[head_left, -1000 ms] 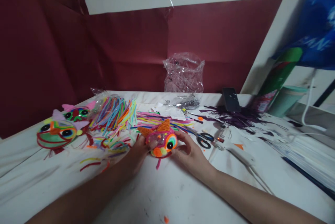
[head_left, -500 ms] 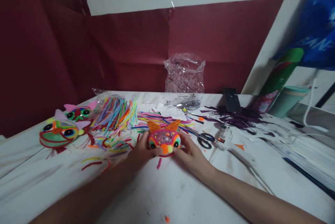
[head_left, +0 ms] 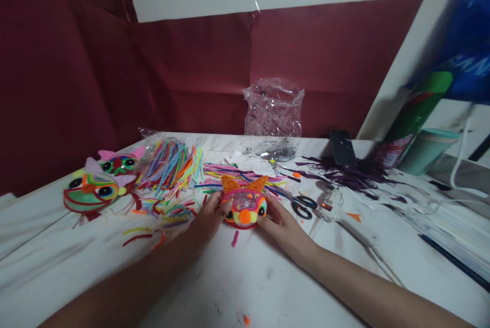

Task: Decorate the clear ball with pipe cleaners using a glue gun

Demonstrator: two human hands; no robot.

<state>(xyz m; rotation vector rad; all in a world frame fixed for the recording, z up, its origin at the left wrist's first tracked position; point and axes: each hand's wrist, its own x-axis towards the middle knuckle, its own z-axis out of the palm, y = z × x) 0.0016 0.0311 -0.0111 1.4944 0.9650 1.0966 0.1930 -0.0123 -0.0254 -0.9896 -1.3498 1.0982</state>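
A small round craft creature (head_left: 245, 204) with orange ears, big eyes and an orange nose sits on the white table (head_left: 245, 277), facing me. My left hand (head_left: 209, 218) holds its left side and my right hand (head_left: 281, 223) holds its right side, fingers wrapped around it. Behind it lies a spread of colourful pipe cleaners (head_left: 172, 164).
Two finished craft creatures (head_left: 94, 190) stand at the left. Black scissors (head_left: 302, 208) and a white glue gun (head_left: 344, 220) lie right of my hands. A clear plastic bag (head_left: 273, 108), a dark phone (head_left: 342, 146), purple scraps (head_left: 356, 174) and a teal cup (head_left: 426, 149) sit further back.
The creature has been turned between my hands, from facing right to facing me, and now rests lower on the table. The view has shifted slightly.
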